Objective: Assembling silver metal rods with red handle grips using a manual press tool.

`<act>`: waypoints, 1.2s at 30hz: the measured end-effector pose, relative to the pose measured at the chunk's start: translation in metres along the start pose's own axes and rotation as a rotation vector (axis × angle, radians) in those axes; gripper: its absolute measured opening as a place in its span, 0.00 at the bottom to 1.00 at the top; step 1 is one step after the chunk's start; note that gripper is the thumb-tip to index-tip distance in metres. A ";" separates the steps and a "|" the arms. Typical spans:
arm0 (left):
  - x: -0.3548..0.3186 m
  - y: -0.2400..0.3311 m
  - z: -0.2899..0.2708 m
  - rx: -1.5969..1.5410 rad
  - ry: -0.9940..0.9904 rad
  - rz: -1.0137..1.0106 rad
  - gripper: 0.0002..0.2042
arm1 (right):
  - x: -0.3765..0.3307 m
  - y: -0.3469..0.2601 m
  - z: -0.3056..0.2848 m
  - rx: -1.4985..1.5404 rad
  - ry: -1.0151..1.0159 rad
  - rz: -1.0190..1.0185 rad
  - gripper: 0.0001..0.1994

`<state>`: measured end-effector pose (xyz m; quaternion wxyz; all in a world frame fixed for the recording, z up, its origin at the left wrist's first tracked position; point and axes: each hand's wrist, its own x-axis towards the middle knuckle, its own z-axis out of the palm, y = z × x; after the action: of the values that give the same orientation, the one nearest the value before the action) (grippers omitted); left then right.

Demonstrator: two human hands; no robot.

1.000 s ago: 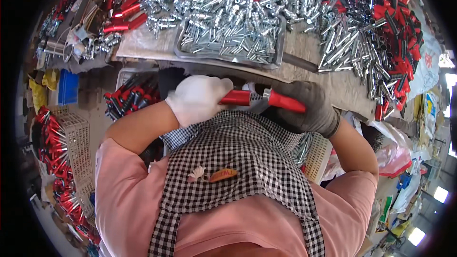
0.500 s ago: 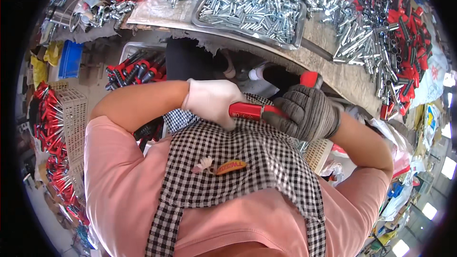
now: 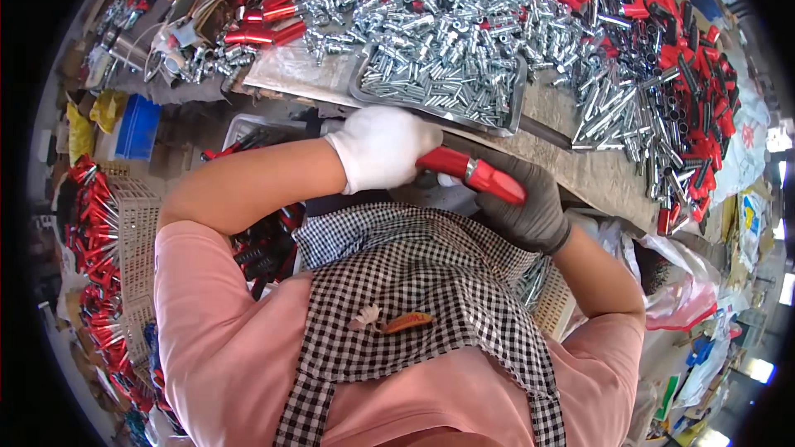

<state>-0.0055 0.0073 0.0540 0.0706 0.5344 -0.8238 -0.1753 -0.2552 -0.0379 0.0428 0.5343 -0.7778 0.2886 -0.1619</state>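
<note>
My left hand (image 3: 385, 149) wears a white glove and closes around the left end of a red tool handle with a silver ring (image 3: 470, 169) near its middle. My right hand (image 3: 526, 207), in a dark grey glove, grips the same handle from its right side. The handle slants down to the right between both gloves, in front of the bench edge. Its left end is hidden in the white glove, and I cannot make out the exact kind of tool. A metal tray (image 3: 515, 120) heaped with small silver pins lies on the bench just beyond my hands.
Piles of silver metal fittings (image 3: 464, 16) cover the bench (image 3: 609, 170), with red sleeves (image 3: 252, 35) at its left and red and black parts (image 3: 704, 141) at its right. To my left stands a plastic crate (image 3: 137, 240) beside many red parts. A blue bin (image 3: 137, 127) sits farther back.
Both hands have moved forward, away from my apron and closer to the bench edge, with the red handle between them. It now slants and shows its silver ring.
</note>
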 end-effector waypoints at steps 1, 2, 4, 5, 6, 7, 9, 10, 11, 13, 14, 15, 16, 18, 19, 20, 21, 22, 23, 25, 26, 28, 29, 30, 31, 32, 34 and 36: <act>0.002 0.007 -0.006 -0.065 -0.210 -0.047 0.10 | 0.003 0.003 -0.002 -0.598 0.071 -0.400 0.28; 0.001 0.008 -0.009 -0.135 -0.298 -0.016 0.11 | 0.001 0.001 -0.016 -0.844 -0.062 -0.622 0.29; -0.004 0.006 0.003 -0.356 -0.388 0.075 0.12 | 0.000 0.012 -0.019 -0.910 -0.068 -0.889 0.29; -0.005 0.006 0.007 -0.367 -0.405 0.079 0.12 | -0.002 0.014 -0.017 -0.895 -0.069 -0.875 0.27; -0.002 0.007 0.007 -0.350 -0.420 0.054 0.11 | -0.003 0.012 -0.016 -0.892 -0.073 -0.866 0.27; -0.001 0.007 0.008 -0.333 -0.433 0.028 0.11 | -0.004 0.009 -0.014 -0.797 -0.053 -0.773 0.28; -0.002 0.009 0.010 -0.285 -0.385 0.031 0.11 | -0.010 0.013 -0.010 -0.654 -0.042 -0.555 0.28; -0.002 0.010 0.012 -0.216 -0.347 -0.005 0.10 | -0.011 0.016 -0.008 -0.656 -0.041 -0.553 0.28; -0.001 0.010 0.013 -0.146 -0.309 -0.041 0.10 | -0.012 0.017 -0.005 -0.589 -0.022 -0.479 0.29; 0.001 0.016 0.007 -0.098 -0.365 -0.088 0.09 | -0.013 0.020 0.000 -0.515 -0.006 -0.406 0.29; 0.001 0.018 0.005 -0.049 -0.420 -0.133 0.09 | -0.013 0.023 0.001 -0.473 -0.008 -0.392 0.28; 0.000 0.018 0.005 -0.048 -0.423 -0.133 0.09 | -0.013 0.025 0.003 -0.431 -0.010 -0.377 0.28; -0.001 0.019 0.006 -0.047 -0.411 -0.135 0.09 | -0.014 0.028 0.005 -0.428 -0.008 -0.376 0.28; -0.002 0.020 0.007 -0.047 -0.400 -0.132 0.09 | -0.014 0.031 0.009 -0.457 0.043 -0.458 0.27; -0.003 0.020 0.007 -0.064 -0.412 -0.125 0.10 | -0.015 0.031 0.007 -0.458 0.045 -0.455 0.27; -0.003 0.019 0.007 -0.081 -0.424 -0.118 0.10 | -0.015 0.032 0.005 -0.526 0.008 -0.496 0.26; -0.004 0.017 0.009 -0.084 -0.425 -0.120 0.10 | -0.015 0.030 0.005 -0.590 -0.035 -0.541 0.26; -0.006 0.012 0.013 -0.203 -0.476 -0.034 0.10 | -0.014 0.027 0.003 -0.587 -0.039 -0.541 0.26; -0.006 0.007 0.020 -0.323 -0.525 0.053 0.10 | -0.013 0.022 -0.001 -0.700 -0.054 -0.721 0.24; -0.005 0.005 0.021 -0.654 -0.823 -0.032 0.09 | -0.010 0.014 -0.002 -0.823 -0.060 -1.020 0.20; -0.005 0.005 0.018 -0.825 -1.031 -0.168 0.09 | -0.008 0.011 -0.003 -0.817 -0.060 -1.018 0.20; -0.012 0.001 0.035 -0.936 -1.046 -0.159 0.09 | -0.007 0.005 -0.005 -0.831 -0.138 -1.162 0.19; -0.013 -0.002 0.039 -0.961 -1.068 -0.166 0.09 | -0.007 0.005 -0.007 -0.809 -0.170 -1.114 0.22; -0.010 -0.001 0.036 -0.981 -1.091 -0.165 0.10 | -0.008 0.005 -0.008 -0.810 -0.172 -1.112 0.22; -0.007 0.010 0.019 -0.811 -0.888 -0.073 0.10 | -0.011 0.007 -0.007 -0.791 -0.166 -0.963 0.21; -0.008 0.007 0.026 -0.624 -0.695 0.023 0.10 | -0.012 0.009 -0.006 -0.770 -0.160 -0.816 0.20; -0.012 0.008 0.028 -0.354 -0.401 0.078 0.10 | -0.015 0.016 -0.004 -0.654 -0.134 -0.691 0.22; -0.011 0.015 0.024 -0.257 -0.387 -0.014 0.10 | -0.017 0.014 0.000 -0.331 -0.117 -0.306 0.24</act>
<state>-0.0206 0.0276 0.0383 -0.0223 0.4834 -0.7891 -0.3783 -0.2725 -0.0305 0.0310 0.3845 -0.8976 0.1584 -0.1463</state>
